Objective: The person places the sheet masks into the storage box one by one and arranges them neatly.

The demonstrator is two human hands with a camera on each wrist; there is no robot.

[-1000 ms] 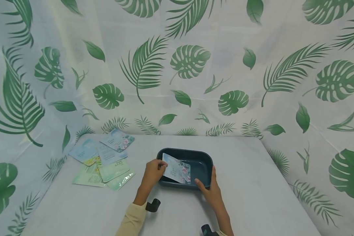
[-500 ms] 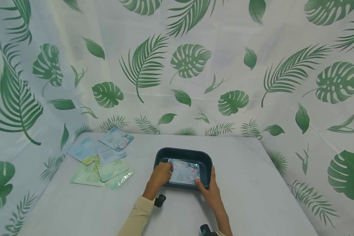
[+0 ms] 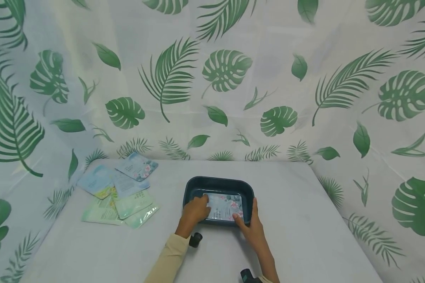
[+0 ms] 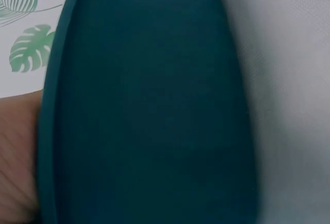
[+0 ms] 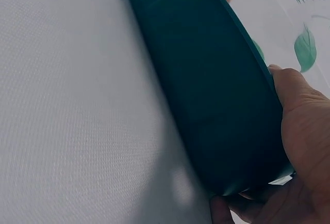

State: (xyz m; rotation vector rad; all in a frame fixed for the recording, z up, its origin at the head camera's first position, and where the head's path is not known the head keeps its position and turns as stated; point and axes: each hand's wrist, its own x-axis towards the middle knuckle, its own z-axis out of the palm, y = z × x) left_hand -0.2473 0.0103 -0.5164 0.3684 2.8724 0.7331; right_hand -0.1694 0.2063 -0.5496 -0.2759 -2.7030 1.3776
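Floral packet (image 3: 222, 206) inside dark tray (image 3: 217, 183), three o'clock from left hand (image 3: 196, 210), long axis roughly nine-to-three; left grip hard to tell, right hand (image 3: 252, 228) grasping tray.

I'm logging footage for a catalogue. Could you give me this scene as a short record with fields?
Container: dark tray, on the table
Contents: one floral packet, lying inside
Left hand: reaches over the tray's near left part, fingers at the packet's left end; whether they pinch it is unclear
Right hand: grips the tray's near right corner, thumb over the rim
Pile: at least six overlapping packets, blues and greens, left of the tray
Backdrop: white cloth with green leaf print
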